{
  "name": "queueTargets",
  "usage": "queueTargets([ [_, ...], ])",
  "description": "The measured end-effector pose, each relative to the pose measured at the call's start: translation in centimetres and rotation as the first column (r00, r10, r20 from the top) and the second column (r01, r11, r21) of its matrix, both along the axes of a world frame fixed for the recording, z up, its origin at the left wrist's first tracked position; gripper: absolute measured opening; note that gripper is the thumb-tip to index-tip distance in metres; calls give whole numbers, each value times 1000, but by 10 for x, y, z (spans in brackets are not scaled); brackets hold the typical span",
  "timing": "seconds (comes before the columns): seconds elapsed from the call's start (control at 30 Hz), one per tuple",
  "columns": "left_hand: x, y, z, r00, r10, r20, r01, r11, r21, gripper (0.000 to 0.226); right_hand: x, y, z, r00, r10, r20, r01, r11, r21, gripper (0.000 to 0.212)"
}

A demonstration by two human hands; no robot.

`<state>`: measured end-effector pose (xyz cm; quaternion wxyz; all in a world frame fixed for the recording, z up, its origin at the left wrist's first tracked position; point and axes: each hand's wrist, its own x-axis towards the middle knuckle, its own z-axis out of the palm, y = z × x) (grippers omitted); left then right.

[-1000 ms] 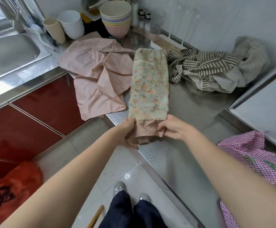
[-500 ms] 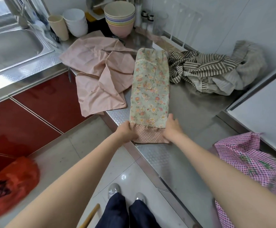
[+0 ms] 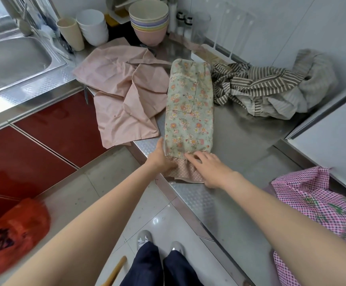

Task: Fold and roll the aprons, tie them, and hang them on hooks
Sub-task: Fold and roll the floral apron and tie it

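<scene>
— Floral apron point(image 3: 188, 112) lies on the steel table point(image 3: 240, 141), folded into one long narrow strip. It runs from the near edge of the table toward the wall. Its pink dotted ruffle point(image 3: 185, 172) is at the near end.

— And the hands, where are they?

— Both are on that near end. The left hand point(image 3: 161, 157) lies at the left corner of the strip, with its thumb along the left edge of the cloth. I cannot tell if its fingers are curled round the ruffle or only press it. The right hand point(image 3: 211, 168) lies flat on the ruffle, palm down, fingers straight and a little spread, the tips at the seam where the flowers begin.

— What lies around the apron?

— On the left, touching it, a plain pink apron point(image 3: 124, 96) is spread loose, and one corner hangs over the table edge. On the right, just beside the far end, a striped apron point(image 3: 261, 87) lies in a crumpled heap. A pink checked apron point(image 3: 316, 203) is at the near right, well apart. Behind stand stacked bowls point(image 3: 149, 21), a beige cup point(image 3: 71, 33) and white bowls point(image 3: 92, 26). The sink point(image 3: 13, 58) is far left.
</scene>
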<state>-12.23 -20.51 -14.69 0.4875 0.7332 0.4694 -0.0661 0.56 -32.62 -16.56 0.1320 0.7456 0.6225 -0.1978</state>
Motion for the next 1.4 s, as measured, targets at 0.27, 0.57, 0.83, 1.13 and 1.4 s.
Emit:
queueTargets([
  [0.27, 14, 4, 18, 829, 518, 210, -261, 691, -674, 63, 0, 9, 5, 958, -235, -163, 235, 972, -17, 98],
  [0.57, 13, 43, 39, 859, 349, 374, -251, 925, -285, 44, 47, 48, 32, 748, -481, -457, 546, 838, 12, 19],
  [0.83, 30, 53, 36, 865, -494, -93, 501, 833, 235, 60, 59, 73, 40, 823, -415, -387, 385, 909, -157, 27],
  [1.13, 39, 59, 13, 985, -168, 30, 159, 968, 195, 41, 64, 67, 50, 734, -441, -516, 444, 887, -127, 32],
  [1.4, 35, 39, 18, 907, -373, 193, -31, 398, 917, 19, 66, 71, 51, 800, -490, -346, 554, 825, 111, 20],
])
